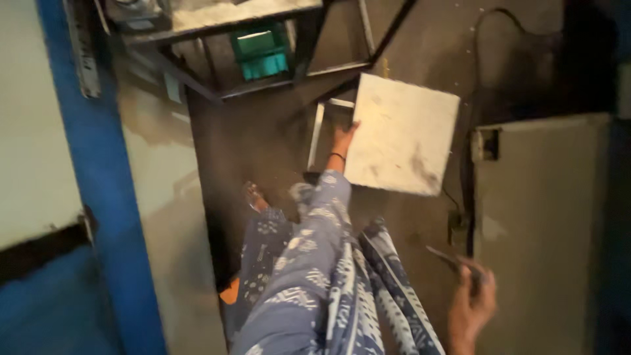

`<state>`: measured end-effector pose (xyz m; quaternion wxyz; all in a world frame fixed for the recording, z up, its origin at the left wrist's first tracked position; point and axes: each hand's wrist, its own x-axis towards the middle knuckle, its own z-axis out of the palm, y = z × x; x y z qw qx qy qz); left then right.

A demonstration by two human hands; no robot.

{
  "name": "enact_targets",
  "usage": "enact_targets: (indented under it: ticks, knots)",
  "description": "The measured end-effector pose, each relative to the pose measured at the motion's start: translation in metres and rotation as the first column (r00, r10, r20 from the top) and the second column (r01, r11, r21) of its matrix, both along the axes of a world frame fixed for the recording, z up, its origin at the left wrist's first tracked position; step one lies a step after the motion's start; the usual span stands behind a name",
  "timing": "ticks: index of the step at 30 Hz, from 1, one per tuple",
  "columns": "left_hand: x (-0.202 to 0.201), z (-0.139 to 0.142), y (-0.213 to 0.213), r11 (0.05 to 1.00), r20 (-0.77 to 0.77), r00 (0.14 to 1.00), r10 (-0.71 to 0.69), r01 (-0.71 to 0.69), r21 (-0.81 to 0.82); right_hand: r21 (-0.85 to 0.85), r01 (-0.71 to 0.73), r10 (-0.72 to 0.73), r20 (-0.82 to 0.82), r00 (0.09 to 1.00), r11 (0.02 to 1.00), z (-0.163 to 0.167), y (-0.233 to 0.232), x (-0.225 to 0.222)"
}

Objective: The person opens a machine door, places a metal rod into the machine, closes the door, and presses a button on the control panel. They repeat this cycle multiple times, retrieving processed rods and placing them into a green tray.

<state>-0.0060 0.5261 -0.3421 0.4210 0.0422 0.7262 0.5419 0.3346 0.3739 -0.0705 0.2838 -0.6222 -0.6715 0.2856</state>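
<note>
The person looks down past a blue-and-white patterned garment [315,276] to a dark floor [263,138]. The left hand [342,137], in the middle of the frame at the end of an outstretched patterned sleeve, has its fingers closed over the left edge of a pale square slab [402,135], which it holds tilted above the floor, right of centre. A thin dark band circles that wrist. The right hand [472,299], at the lower right, is loosely curled around a thin dark tool [445,256] whose tip points toward the upper left; how tightly the fingers close cannot be told through the blur. A sandalled foot [255,197] shows left of the sleeve.

At the top centre a green plastic crate [260,52] sits under a dark metal frame [223,26]; what lies inside it cannot be made out. A blue post [98,177] runs down the left side, and a grey cabinet [545,223] fills the right.
</note>
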Motion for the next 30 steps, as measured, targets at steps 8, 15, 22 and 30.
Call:
enact_targets:
  ticks: [8,15,22,30]
  knots:
    - [0.019,0.009,-0.055,0.997,0.157,0.985,0.070,-0.067,-0.024,0.072,-0.083,0.077,0.074,0.994,0.994,-0.032,-0.037,-0.039]
    - [-0.002,0.021,-0.158,0.911,0.240,0.881,0.407,-0.372,-0.178,0.021,-0.173,0.170,0.111,0.979,0.985,-0.005,-0.035,-0.076]
    - [-0.052,0.010,-0.175,0.967,-0.128,0.980,0.153,-0.175,-0.184,0.026,-0.296,0.291,0.107,0.951,0.955,0.005,-0.016,-0.094]
    - [-0.089,0.036,-0.212,0.982,-0.421,0.895,0.148,-0.185,-0.048,0.027,-0.504,0.500,-0.179,0.847,0.864,0.015,-0.008,-0.102]
